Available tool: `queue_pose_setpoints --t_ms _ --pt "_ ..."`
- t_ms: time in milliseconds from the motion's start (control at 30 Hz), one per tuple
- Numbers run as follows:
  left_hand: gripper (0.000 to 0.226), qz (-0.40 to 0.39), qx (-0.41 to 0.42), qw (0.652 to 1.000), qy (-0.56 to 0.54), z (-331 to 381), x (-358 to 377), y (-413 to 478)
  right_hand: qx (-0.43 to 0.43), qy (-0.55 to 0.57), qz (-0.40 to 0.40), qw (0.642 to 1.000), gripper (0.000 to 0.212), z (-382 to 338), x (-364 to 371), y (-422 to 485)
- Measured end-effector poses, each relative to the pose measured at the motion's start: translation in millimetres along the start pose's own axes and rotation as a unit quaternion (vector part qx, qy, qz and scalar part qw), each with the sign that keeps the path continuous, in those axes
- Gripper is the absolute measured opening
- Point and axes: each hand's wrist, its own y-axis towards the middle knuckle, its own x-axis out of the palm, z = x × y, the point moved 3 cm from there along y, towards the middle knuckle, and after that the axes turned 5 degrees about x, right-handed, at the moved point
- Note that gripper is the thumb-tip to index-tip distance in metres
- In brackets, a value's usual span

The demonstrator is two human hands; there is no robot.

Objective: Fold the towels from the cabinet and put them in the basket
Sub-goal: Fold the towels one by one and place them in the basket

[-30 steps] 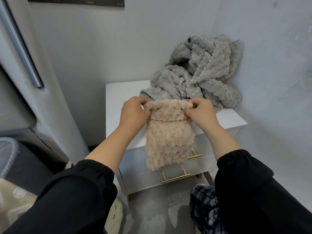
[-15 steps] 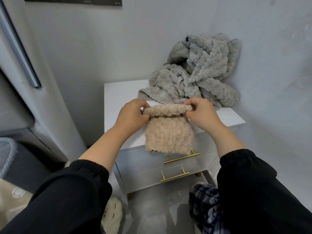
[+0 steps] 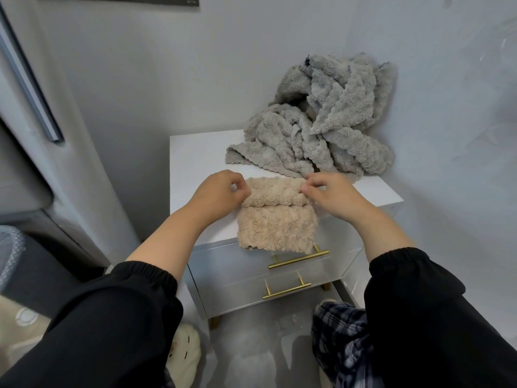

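Observation:
A small beige fluffy towel (image 3: 277,229) lies on the front of the white cabinet top (image 3: 195,163), its lower edge hanging over the drawer front. Its upper part is folded over into a thick band. My left hand (image 3: 221,193) pinches the band's left end and my right hand (image 3: 333,193) pinches its right end. Behind them a heap of crumpled grey towels (image 3: 321,130) fills the cabinet's back right corner against the wall. A mesh basket rim (image 3: 11,253) shows at the far left edge.
The cabinet has two drawers with gold bar handles (image 3: 298,260). Walls close it in behind and on the right. A tall grey appliance door (image 3: 33,107) stands at the left. My plaid-trousered leg (image 3: 341,340) and a cream slipper (image 3: 186,351) are on the floor below.
The beige towel, held hanging in front of the cabinet a second ago, now lies on the cabinet top. Both hands have moved forward and down with its folded upper band.

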Motion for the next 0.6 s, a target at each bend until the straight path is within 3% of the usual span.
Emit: queue_pose_setpoints --t_ms 100,333,400,500,600 --pt "0.014 -0.018 -0.025 0.999 -0.021 0 5 -1 0.033 -0.003 -0.012 0.999 0.005 5 8 4" --pt "0.060 -0.039 -0.039 0.998 -0.044 3 2 -1 0.062 0.042 -0.043 0.996 0.055 -1 4 6" --pt "0.056 -0.026 -0.041 0.998 -0.044 3 0 0 0.051 0.038 -0.036 0.997 0.054 -3 2 7" --pt "0.030 0.011 -0.033 0.998 -0.050 6 -1 1 0.050 0.045 -0.036 0.997 0.031 -5 1 6" --pt "0.020 0.065 -0.011 0.998 -0.023 8 -3 2 0.027 0.060 0.024 0.998 0.016 -10 0 5"
